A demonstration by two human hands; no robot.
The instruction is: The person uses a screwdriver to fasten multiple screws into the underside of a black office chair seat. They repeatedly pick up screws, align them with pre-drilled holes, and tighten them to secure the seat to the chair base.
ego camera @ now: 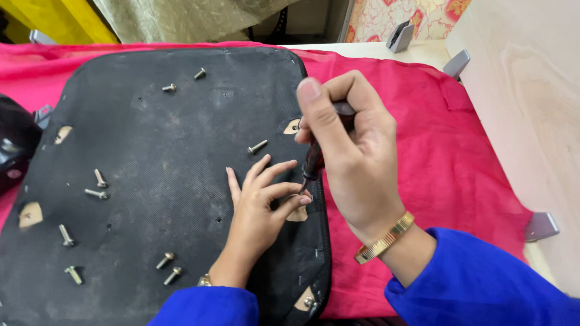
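Right hand gripping screwdriver, left hand on black panel.

1. The seat panel is covered in matt black fabric, kinda rough and dusty.
2. Loose bolts are shiny metal.
3. Pink cloth underneath looks thin and wrinkly.
4. Screwdriver handle is glossy dark plastic.
5. Bangle is ribbed gold metal.

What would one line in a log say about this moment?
right hand: grips screwdriver, tip down | left hand: fingers by tip, on black seat pad | loose bolts on pad | pink cloth beneath
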